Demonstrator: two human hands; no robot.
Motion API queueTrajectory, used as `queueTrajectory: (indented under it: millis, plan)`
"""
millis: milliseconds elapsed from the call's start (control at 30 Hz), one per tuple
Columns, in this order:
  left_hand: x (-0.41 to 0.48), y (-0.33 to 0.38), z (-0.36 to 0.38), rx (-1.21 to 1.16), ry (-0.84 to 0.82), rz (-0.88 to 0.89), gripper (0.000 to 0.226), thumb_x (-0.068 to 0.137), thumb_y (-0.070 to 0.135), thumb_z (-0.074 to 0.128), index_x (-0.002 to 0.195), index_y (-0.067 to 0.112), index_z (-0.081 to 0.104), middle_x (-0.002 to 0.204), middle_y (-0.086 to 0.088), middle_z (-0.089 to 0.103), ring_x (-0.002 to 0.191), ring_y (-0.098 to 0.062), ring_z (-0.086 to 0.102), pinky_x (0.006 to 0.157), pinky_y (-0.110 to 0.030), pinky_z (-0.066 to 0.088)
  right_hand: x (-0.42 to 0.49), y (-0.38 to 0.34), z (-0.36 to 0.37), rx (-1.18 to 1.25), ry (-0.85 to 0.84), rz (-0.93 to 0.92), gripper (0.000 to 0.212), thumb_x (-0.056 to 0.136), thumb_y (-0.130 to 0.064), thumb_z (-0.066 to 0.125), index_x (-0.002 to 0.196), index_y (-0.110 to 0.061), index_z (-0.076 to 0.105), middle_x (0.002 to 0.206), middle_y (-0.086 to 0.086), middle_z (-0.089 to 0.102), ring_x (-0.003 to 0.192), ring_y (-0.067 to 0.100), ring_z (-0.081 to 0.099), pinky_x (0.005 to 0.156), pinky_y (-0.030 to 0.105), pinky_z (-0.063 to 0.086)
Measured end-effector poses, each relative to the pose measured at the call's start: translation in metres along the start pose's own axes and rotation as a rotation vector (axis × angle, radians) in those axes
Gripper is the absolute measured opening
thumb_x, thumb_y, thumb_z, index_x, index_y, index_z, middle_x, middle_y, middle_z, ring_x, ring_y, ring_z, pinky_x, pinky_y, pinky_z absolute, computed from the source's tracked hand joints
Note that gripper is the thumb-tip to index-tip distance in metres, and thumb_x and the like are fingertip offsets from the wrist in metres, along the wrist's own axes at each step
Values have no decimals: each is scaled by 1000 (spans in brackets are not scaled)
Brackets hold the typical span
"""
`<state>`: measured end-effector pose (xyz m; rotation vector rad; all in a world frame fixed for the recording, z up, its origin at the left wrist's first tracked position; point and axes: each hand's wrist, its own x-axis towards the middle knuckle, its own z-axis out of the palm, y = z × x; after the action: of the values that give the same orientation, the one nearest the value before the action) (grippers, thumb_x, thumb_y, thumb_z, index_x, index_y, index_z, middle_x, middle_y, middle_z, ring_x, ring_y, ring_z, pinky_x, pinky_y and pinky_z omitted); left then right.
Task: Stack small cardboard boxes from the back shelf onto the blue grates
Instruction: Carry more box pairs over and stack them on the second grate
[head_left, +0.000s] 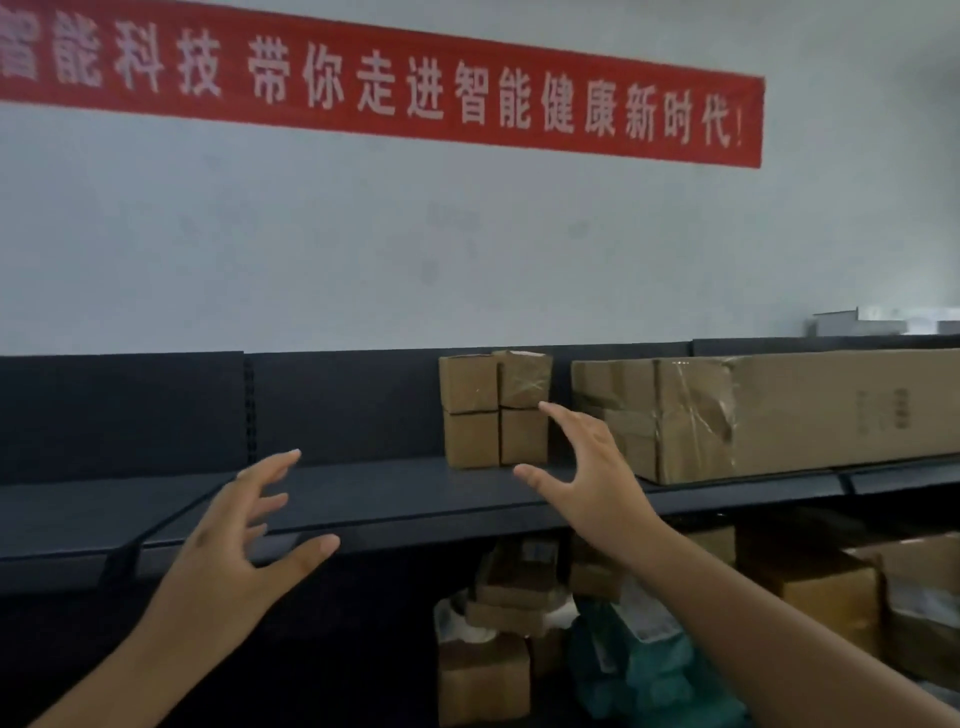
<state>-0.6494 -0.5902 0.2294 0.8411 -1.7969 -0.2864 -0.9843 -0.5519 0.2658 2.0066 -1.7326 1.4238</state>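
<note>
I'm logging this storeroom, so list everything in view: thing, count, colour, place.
small cardboard boxes: four, brown, two-by-two block on the dark shelf.
long cardboard carton: one, brown, taped, right of that block.
dark metal shelf: one, near-black, along the wall.
red cloth banner: one, white characters, on the wall.
mixed boxes and green bags: several, below the shelf.
left hand: open, empty.
right hand: open, beside the block.

1. The red banner (363, 78) is cut off by the left edge.
2. The long carton (779, 410) runs out at the right edge.
3. Its printed label is blurred.
</note>
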Motion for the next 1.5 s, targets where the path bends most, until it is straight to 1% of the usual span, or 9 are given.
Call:
queueTrajectory:
  millis: [200, 333, 500, 700, 867, 1033, 1167, 1367, 1500]
  plan:
    - [65, 17, 66, -65, -4, -47, 82, 57, 73, 72, 131, 61, 38, 136, 26, 46, 117, 0, 56, 94, -28, 47, 62, 66, -10, 74, -37, 46, 79, 84, -52, 63, 149, -38, 19, 156, -6, 20, 141, 14, 23, 107, 30, 26]
    - [112, 13, 105, -44, -54, -89, 80, 63, 61, 76, 131, 62, 34, 143, 13, 44, 119, -9, 55, 92, -27, 45, 105, 90, 4, 141, -52, 70, 83, 83, -49, 66, 149, -40, 16, 157, -4, 23, 140, 19, 29, 110, 39, 33]
    - [179, -11, 143, 7, -96, -147, 95, 69, 49, 82, 143, 55, 23, 152, 6, 36, 121, -17, 53, 88, -32, 45, 158, 108, 29, 186, -18, 83, 88, 83, -37, 72, 151, -34, 16, 151, -1, 33, 134, 15, 34, 96, 23, 29]
    - [249, -44, 185, 13, -129, -234, 113, 66, 42, 87, 148, 51, 11, 157, -2, 32, 133, -29, 45, 105, -49, 43, 213, 129, 50, 224, -5, 191, 94, 81, -35, 74, 150, -42, 10, 155, 1, 31, 137, 25, 37, 104, 37, 37]
    - [272, -50, 211, -132, -148, -260, 102, 72, 37, 84, 146, 52, 15, 140, -2, 49, 114, -23, 53, 88, -41, 50, 230, 138, 58, 218, -106, 177, 74, 80, -34, 75, 138, -41, 30, 130, 4, 53, 106, 21, 56, 93, 37, 50]
    - [263, -40, 210, -152, -73, -197, 100, 76, 36, 82, 146, 56, 14, 120, 4, 49, 111, -17, 51, 88, -34, 49, 222, 129, 54, 210, -68, 130, 67, 79, -32, 75, 132, -42, 34, 118, 3, 55, 97, 20, 58, 83, 36, 54]
    - [233, -17, 184, -135, -23, -126, 86, 76, 30, 82, 139, 50, 27, 106, 14, 53, 100, -12, 58, 70, -23, 49, 192, 103, 41, 182, -6, 24, 70, 80, -32, 76, 134, -41, 32, 114, -3, 52, 98, 16, 54, 79, 29, 49]
    - [140, 25, 117, -165, 137, -148, 74, 73, 23, 85, 127, 49, 41, 116, 12, 56, 104, -9, 58, 86, -39, 57, 118, 42, 29, 200, 42, -169, 72, 78, -35, 77, 133, -44, 31, 125, 0, 57, 103, 14, 55, 85, 30, 49]
    - [66, 45, 62, -19, 250, -146, 76, 71, 26, 86, 125, 52, 41, 119, 15, 57, 104, -10, 63, 88, -39, 57, 65, -5, 45, 317, 11, -272, 73, 78, -31, 77, 132, -46, 30, 122, -16, 43, 107, 6, 48, 86, 25, 45]
